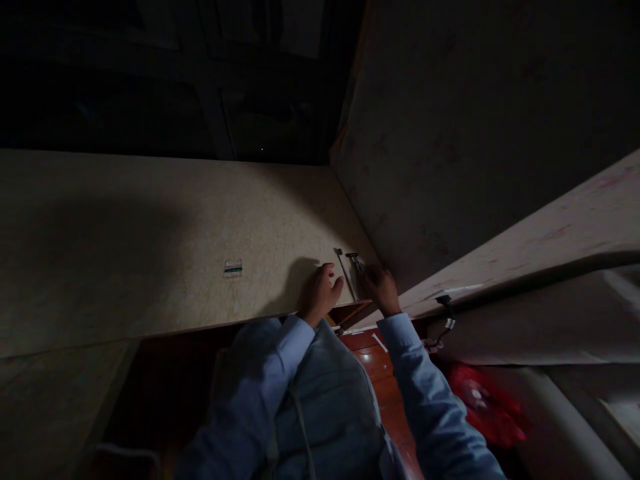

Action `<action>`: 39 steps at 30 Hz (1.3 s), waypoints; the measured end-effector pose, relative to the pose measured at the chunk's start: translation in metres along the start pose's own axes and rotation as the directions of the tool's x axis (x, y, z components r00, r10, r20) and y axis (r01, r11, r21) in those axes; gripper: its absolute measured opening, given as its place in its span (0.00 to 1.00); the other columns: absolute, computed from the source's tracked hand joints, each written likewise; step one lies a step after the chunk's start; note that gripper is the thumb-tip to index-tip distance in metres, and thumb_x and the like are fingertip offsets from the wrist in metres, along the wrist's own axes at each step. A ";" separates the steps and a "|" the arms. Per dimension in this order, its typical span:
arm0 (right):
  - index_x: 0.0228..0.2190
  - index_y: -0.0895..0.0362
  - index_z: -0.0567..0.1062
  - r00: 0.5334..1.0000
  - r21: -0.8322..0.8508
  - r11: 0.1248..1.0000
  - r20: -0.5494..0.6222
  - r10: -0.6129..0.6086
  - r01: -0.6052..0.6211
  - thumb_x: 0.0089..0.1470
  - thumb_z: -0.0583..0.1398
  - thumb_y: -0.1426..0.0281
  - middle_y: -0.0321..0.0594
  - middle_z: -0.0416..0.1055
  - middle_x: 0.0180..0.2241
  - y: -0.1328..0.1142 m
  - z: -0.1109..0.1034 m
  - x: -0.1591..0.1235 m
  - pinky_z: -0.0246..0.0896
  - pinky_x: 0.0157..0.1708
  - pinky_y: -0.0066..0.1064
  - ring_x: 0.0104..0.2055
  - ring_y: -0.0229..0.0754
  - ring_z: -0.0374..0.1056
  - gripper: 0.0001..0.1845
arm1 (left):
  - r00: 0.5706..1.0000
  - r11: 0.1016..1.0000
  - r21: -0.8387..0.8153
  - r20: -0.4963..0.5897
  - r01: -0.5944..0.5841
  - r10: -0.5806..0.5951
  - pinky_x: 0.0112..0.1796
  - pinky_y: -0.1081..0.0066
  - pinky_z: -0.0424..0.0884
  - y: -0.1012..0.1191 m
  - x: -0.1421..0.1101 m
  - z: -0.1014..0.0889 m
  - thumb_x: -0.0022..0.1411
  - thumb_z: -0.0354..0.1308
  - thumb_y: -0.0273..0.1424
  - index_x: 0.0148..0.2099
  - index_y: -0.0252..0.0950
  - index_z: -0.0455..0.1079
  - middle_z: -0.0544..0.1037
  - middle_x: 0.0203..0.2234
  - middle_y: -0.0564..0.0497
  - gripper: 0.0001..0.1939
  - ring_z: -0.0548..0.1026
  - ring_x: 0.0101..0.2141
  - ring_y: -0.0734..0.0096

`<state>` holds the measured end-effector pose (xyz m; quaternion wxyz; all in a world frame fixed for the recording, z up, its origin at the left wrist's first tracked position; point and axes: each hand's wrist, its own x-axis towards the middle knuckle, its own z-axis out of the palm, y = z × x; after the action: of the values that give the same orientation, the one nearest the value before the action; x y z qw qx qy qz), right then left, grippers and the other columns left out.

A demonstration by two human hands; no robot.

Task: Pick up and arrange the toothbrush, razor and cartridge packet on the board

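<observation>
My right hand (383,288) is at the right end of the pale marbled ledge, close to the wall. Its fingers are closed on the lower end of what looks like a razor (355,261), with a T-shaped head pointing away from me. Just left of the razor lies a thin light stick with a dark tip (346,275), perhaps a toothbrush. My left hand (321,293) hovers at the ledge's near edge, left of the stick, thumb and fingers apart and holding nothing. Farther left on the ledge (165,280) lies a small clear packet with a blue strip (233,269).
A dark window (150,100) backs the ledge, and a patterned wall (475,133) rises on the right. Below are a grey-blue bag or cushion (325,413), a reddish wood floor (390,393), a red plastic bag (490,407) and a black cable (445,327). The light is dim.
</observation>
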<state>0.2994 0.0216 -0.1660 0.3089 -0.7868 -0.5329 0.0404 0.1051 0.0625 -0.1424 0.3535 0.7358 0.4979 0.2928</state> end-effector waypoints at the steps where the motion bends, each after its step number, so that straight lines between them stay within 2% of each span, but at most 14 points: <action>1: 0.43 0.59 0.80 1.000 -0.015 1.000 0.019 0.001 -0.001 0.59 0.57 0.59 0.49 0.77 0.38 0.000 0.001 -0.001 0.64 0.42 0.36 0.41 0.49 0.70 0.20 | 0.999 0.998 0.066 0.041 0.020 -0.023 0.43 0.69 0.72 0.007 0.002 0.006 0.66 0.58 0.32 0.57 0.36 0.68 0.81 0.43 0.45 0.18 0.79 0.40 0.66; 4: 0.42 0.58 0.81 0.999 -0.067 0.997 0.022 0.025 -0.023 0.60 0.57 0.60 0.48 0.78 0.41 -0.004 0.002 -0.003 0.62 0.39 0.33 0.41 0.47 0.71 0.19 | 0.994 0.969 0.243 0.077 0.052 -0.072 0.44 0.68 0.71 0.026 0.009 0.009 0.68 0.56 0.35 0.55 0.36 0.68 0.80 0.46 0.41 0.16 0.78 0.47 0.62; 9: 0.44 0.55 0.81 0.994 -0.221 0.969 -0.021 0.108 -0.110 0.62 0.58 0.62 0.44 0.78 0.41 -0.018 0.004 -0.002 0.52 0.32 0.29 0.37 0.43 0.70 0.16 | 0.986 0.941 0.334 0.132 0.050 -0.099 0.43 0.67 0.72 0.051 0.023 0.008 0.68 0.55 0.41 0.55 0.32 0.69 0.80 0.48 0.36 0.20 0.79 0.49 0.56; 14: 0.44 0.55 0.81 0.992 -0.268 0.955 -0.050 0.119 -0.129 0.63 0.59 0.61 0.43 0.77 0.40 -0.024 0.007 -0.003 0.44 0.29 0.29 0.34 0.40 0.68 0.15 | 0.980 0.921 0.382 0.140 0.078 -0.141 0.40 0.65 0.74 0.057 0.033 0.017 0.65 0.57 0.35 0.63 0.27 0.64 0.81 0.46 0.33 0.27 0.80 0.47 0.53; 18: 0.44 0.54 0.81 0.991 -0.294 0.947 -0.051 0.123 -0.132 0.63 0.60 0.58 0.43 0.77 0.39 -0.023 0.007 -0.004 0.41 0.28 0.29 0.32 0.39 0.66 0.16 | 0.973 0.912 0.395 0.147 0.108 -0.179 0.39 0.65 0.75 0.056 0.035 0.014 0.64 0.57 0.33 0.68 0.26 0.57 0.81 0.45 0.32 0.33 0.81 0.47 0.51; 21: 0.44 0.55 0.81 0.989 -0.314 0.938 -0.071 0.130 -0.145 0.63 0.59 0.58 0.43 0.76 0.37 -0.023 0.008 -0.006 0.38 0.28 0.30 0.30 0.38 0.63 0.17 | 0.968 0.907 0.409 0.171 0.098 -0.182 0.40 0.64 0.75 0.053 0.035 0.007 0.63 0.57 0.29 0.65 0.28 0.61 0.81 0.46 0.32 0.29 0.81 0.46 0.51; 26: 0.42 0.56 0.81 0.984 -0.281 0.948 -0.132 0.119 -0.152 0.63 0.59 0.60 0.43 0.75 0.36 -0.021 0.012 -0.007 0.37 0.28 0.30 0.29 0.37 0.60 0.16 | 0.967 0.899 0.425 0.167 0.107 -0.194 0.40 0.65 0.75 0.040 0.030 -0.005 0.61 0.55 0.26 0.52 0.32 0.74 0.82 0.43 0.34 0.17 0.82 0.44 0.53; 30: 0.41 0.57 0.82 0.982 -0.248 0.957 -0.148 0.117 -0.151 0.63 0.58 0.61 0.43 0.74 0.35 -0.016 0.015 -0.007 0.38 0.28 0.29 0.30 0.37 0.61 0.16 | 0.979 0.913 0.385 0.089 0.134 -0.181 0.39 0.67 0.74 0.023 0.021 -0.028 0.60 0.56 0.28 0.48 0.35 0.76 0.83 0.41 0.38 0.14 0.82 0.42 0.56; 34: 0.42 0.58 0.82 0.982 -0.231 0.963 -0.156 0.107 -0.141 0.62 0.58 0.60 0.45 0.76 0.36 -0.012 0.017 -0.007 0.40 0.28 0.29 0.31 0.39 0.63 0.18 | 0.975 0.933 0.286 -0.103 0.218 -0.196 0.37 0.72 0.72 -0.004 0.004 -0.067 0.60 0.57 0.30 0.50 0.38 0.76 0.84 0.38 0.47 0.16 0.81 0.38 0.65; 36: 0.42 0.59 0.82 0.983 -0.223 0.966 -0.161 0.093 -0.128 0.62 0.58 0.59 0.46 0.76 0.37 -0.010 0.017 -0.007 0.41 0.28 0.29 0.32 0.40 0.63 0.19 | 0.952 0.932 0.253 -0.229 0.258 -0.201 0.37 0.73 0.71 -0.022 -0.007 -0.092 0.60 0.57 0.30 0.50 0.38 0.75 0.84 0.37 0.49 0.17 0.81 0.37 0.67; 39: 0.42 0.59 0.82 0.984 -0.213 0.971 -0.166 0.072 -0.107 0.62 0.56 0.58 0.47 0.77 0.38 -0.009 0.017 -0.008 0.42 0.29 0.29 0.32 0.41 0.64 0.21 | 0.875 0.901 0.245 -0.425 0.358 -0.232 0.37 0.72 0.71 -0.052 -0.023 -0.131 0.60 0.56 0.31 0.50 0.38 0.75 0.83 0.38 0.49 0.16 0.80 0.36 0.66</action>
<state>0.2821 0.0242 -0.1777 0.2582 -0.8402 -0.4721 -0.0673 -0.0321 0.0836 -0.1105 0.1669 0.6246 0.7057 0.2899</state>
